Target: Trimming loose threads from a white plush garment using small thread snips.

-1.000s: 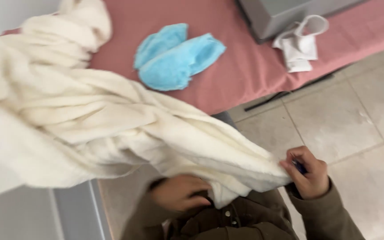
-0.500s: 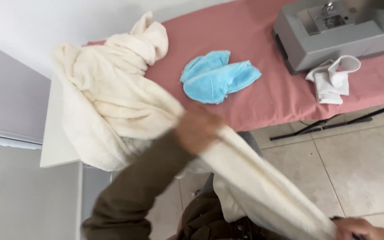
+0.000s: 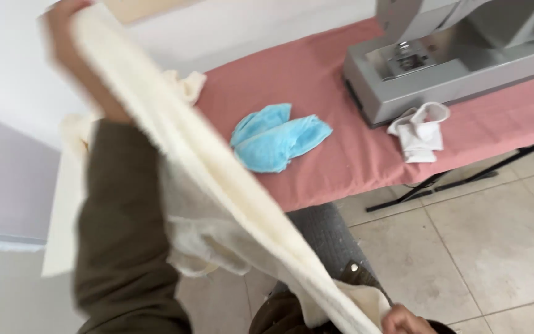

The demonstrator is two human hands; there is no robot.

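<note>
- Left arm: long sleeve [image 3: 122, 241], dark olive-brown, matte cloth, loose fit with soft folds.
- Left hand [image 3: 69, 25]: bare, motion-blurred, no glove.
- Right hand [image 3: 403, 321]: bare, only partly in frame; dark olive-brown cuff edge just beside it.

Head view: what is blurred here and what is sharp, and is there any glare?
Head view: the raised left hand and the cream cloth it holds are smeared by motion blur; the right hand is cut off by the bottom edge; the blue cloth and sewing machine are fairly sharp; light is soft and even, no glare.
</note>
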